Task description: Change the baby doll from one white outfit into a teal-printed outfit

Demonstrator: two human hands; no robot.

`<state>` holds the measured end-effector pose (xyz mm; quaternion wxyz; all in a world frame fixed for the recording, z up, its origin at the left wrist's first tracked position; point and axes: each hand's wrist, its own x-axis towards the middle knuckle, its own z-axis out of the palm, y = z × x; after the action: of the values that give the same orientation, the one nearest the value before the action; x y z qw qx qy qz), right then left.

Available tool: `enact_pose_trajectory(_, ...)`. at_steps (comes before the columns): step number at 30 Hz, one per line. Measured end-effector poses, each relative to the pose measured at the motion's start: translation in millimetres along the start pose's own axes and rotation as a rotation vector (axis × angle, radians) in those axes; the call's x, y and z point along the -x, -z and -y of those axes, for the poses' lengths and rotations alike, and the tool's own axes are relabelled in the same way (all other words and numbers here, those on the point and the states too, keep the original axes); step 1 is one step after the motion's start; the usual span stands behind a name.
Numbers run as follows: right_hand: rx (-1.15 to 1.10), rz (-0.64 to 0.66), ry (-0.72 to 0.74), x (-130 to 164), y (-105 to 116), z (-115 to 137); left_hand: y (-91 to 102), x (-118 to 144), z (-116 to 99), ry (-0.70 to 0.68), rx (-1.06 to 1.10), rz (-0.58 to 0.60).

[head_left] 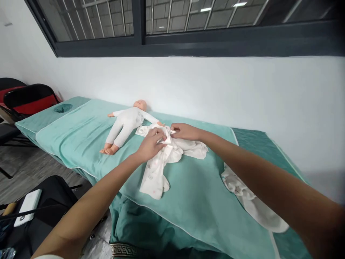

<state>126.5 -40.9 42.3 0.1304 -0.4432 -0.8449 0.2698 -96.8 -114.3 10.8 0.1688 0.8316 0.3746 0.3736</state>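
Garment (pixel 154 176), wht. w/ print: on bed (pixel 205 194), 4 o'clock of doll (pixel 128 118). L hand (pixel 152 144), R hand (pixel 184 131): closed to a pinch, each gripping garment. Risk: tug snags doll's arm (pixel 149 117), b/c adjacent.

Green bed (pixel 199 201) — doll (pixel 126 120), white clothes (pixel 153 176)

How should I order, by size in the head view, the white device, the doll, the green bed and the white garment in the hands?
1. Green bed
2. White garment, partly hidden by the left hand
3. Doll
4. White device, clearly smallest
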Motion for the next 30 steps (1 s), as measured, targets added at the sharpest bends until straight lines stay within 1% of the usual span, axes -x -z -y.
enact_pose_trajectory(2, -0.216, -0.019, 0.066, 23.2, 12.5, 20.7, 2.0, -7.8, -13.9, -0.071, -0.095, -0.098)
enact_pose_trajectory(3, -0.296, -0.02, 0.079, 34.9, 18.9, 29.2, 2.7, -12.1, -20.3, -0.098, -0.121, -0.111)
enact_pose_trajectory(5, -0.388, -0.007, 0.082, 57.5, 30.6, 41.3, 3.7, -20.8, -32.5, -0.139, -0.106, -0.096)
enact_pose_trajectory(7, -0.452, -0.006, 0.101, 77.9, 39.2, 47.7, 4.1, -29.1, -44.4, -0.116, -0.007, -0.055)
enact_pose_trajectory(9, -0.498, -0.015, 0.141, 95.9, 44.3, 50.0, 4.3, -35.6, -55.2, -0.026, 0.088, 0.044)
enact_pose_trajectory(10, -0.507, -0.014, 0.162, 104.0, 45.6, 50.0, 4.4, -37.9, -59.7, 0.023, 0.097, 0.103)
enact_pose_trajectory(11, -0.503, -0.005, 0.177, 111.4, 46.2, 49.3, 4.7, -39.2, -63.6, 0.062, 0.067, 0.152)
enact_pose_trajectory(12, -0.491, 0.009, 0.18, 118.0, 46.0, 47.7, 5.1, -39.7, -66.8, 0.087, 0.0, 0.175)
enact_pose_trajectory(13, -0.476, 0.023, 0.166, 123.5, 45.2, 45.2, 5.7, -39.4, -69.3, 0.101, -0.089, 0.167)
enact_pose_trajectory(14, -0.463, 0.032, 0.131, 127.8, 43.4, 41.7, 6.4, -38.4, -71.3, 0.11, -0.181, 0.13)
enact_pose_trajectory(16, -0.449, 0.018, 0.018, 131.7, 36.7, 32.7, 7.9, -35.0, -73.9, 0.125, -0.314, 0.008)
enact_pose_trajectory(18, -0.443, -0.011, -0.085, 128.3, 24.1, 24.1, 9.0, -31.2, -75.3, 0.121, -0.329, -0.126)
enact_pose_trajectory(21, -0.449, -0.045, -0.142, 111.2, -7.0, 22.6, 10.4, -24.5, -74.6, 0.053, -0.17, -0.318)
enact_pose_trajectory(23, -0.529, -0.087, -0.198, 94.8, -34.2, 33.0, 12.4, -16.0, -70.1, -0.008, -0.027, -0.427)
enact_pose_trajectory(25, -0.741, -0.102, -0.261, 76.4, -63.0, 50.5, 16.7, -0.5, -60.5, -0.041, 0.065, -0.497)
enact_pose_trajectory(26, -0.889, -0.087, -0.273, 66.6, -77.1, 60.3, 20.1, 10.6, -53.8, -0.047, 0.075, -0.506)
enact_pose_trajectory(27, -1.042, -0.064, -0.269, 56.3, -90.6, 70.0, 24.2, 23.7, -46.2, -0.047, 0.059, -0.492)
enact_pose_trajectory(29, -1.295, -0.005, -0.215, 34.3, -115.5, 88.7, 34.0, 55.0, -29.6, -0.025, -0.033, -0.399)
enact_pose_trajectory(30, -1.365, 0.019, -0.18, 23.0, -127.0, 97.8, 39.5, 72.1, -21.4, -0.006, -0.088, -0.335)
